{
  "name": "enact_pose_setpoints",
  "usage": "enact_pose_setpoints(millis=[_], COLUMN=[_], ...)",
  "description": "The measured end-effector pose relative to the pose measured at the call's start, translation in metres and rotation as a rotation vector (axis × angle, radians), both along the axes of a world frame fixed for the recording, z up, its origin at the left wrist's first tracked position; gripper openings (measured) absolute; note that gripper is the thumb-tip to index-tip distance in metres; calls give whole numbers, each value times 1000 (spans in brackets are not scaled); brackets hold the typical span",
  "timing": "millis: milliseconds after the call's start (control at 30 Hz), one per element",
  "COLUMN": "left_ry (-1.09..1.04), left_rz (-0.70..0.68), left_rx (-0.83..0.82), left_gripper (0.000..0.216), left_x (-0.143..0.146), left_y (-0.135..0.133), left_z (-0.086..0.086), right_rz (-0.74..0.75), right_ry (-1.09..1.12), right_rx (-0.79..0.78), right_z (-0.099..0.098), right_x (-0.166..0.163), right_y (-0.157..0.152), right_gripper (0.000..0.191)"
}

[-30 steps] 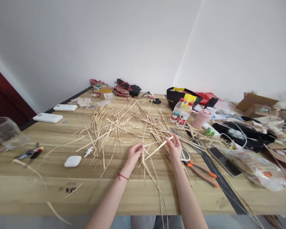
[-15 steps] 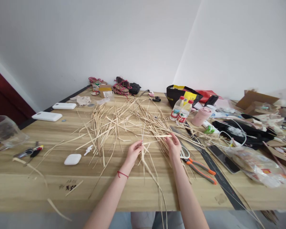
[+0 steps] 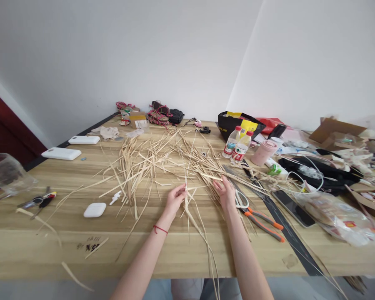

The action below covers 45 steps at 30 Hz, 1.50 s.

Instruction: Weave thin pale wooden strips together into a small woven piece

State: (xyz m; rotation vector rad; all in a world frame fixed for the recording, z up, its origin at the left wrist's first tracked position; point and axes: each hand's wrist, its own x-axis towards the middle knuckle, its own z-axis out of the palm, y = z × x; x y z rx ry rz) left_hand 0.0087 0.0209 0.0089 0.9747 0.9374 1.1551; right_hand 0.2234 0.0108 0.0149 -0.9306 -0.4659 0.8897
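Observation:
My left hand pinches a bundle of pale straw strips at the point where a thin white string comes down to it from the far side of the table. Below the fingers, long strip ends trail past the table's front edge. My right hand is a short way to the right, its fingers bent together on a strip that runs across from the left hand. The exact grip of its fingertips is hard to make out. Loose straw strips lie heaped beyond both hands.
Right of my right hand lie white-handled scissors and orange-handled pliers. Two water bottles, a pink cup and a phone stand or lie farther right. On the left are a white earbud case and power banks.
My right hand has shifted slightly left, and the flat strip above its fingers has swung to a different angle. My left hand stays at the bundle.

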Motion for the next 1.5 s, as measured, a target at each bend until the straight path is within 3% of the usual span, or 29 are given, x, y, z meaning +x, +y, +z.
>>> enact_pose_setpoints(millis=[367,667,867,1133,1500], left_ry=[12,4,49,251,288], left_rz=[5,21,23,-29,-110], left_rx=[16,15,75,295,439], left_gripper=[40,42,42,41,31], left_x=[-1,-5,-7,-5,5], left_y=[0,4,6,5,-5], left_z=[1,2,-1,-6,-1], right_rz=[20,35,55,40,57], right_ry=[-3,-40,-101,-208,-304], right_rx=[-8,-63,-61,-24,26], right_z=[-8,-12,-12,-12,-5], right_x=[1,4,-2,-7,-15], right_y=[0,1,3,5,1], right_gripper=[49,36,54,69,96])
